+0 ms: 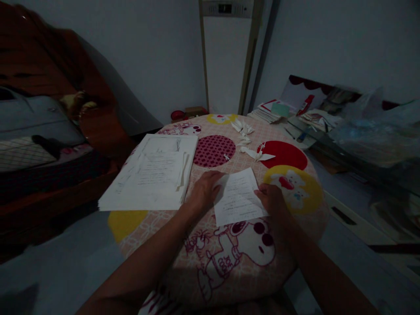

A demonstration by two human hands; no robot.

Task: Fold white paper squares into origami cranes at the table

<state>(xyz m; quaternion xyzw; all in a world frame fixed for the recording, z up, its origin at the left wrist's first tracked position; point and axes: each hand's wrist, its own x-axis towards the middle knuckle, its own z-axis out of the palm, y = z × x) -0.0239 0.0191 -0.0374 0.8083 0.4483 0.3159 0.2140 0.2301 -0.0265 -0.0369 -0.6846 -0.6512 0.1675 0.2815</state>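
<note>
Between my two hands is a small sheet of printed paper [238, 197], tilted slightly over the patterned tablecloth. My left hand [206, 188] grips its left edge with thumb and fingers. On the opposite side, my right hand [271, 197] pinches the right edge. To the left lies a thick stack of large white paper [123, 192], with a smaller pile of printed sheets [159, 170] on top. Beyond the held sheet are several folded paper pieces, including a folded paper crane [256, 154] that overlaps the red circle on the cloth.
The round table [243, 280] has a cartoon-print cover. On the right, a glass-topped stand [348, 157] carries plastic bags [377, 131], papers and a red tube [306, 105]. A wooden sofa [98, 127] with a grey bag [39, 116] stands left. A tall white floor unit [226, 65] is behind.
</note>
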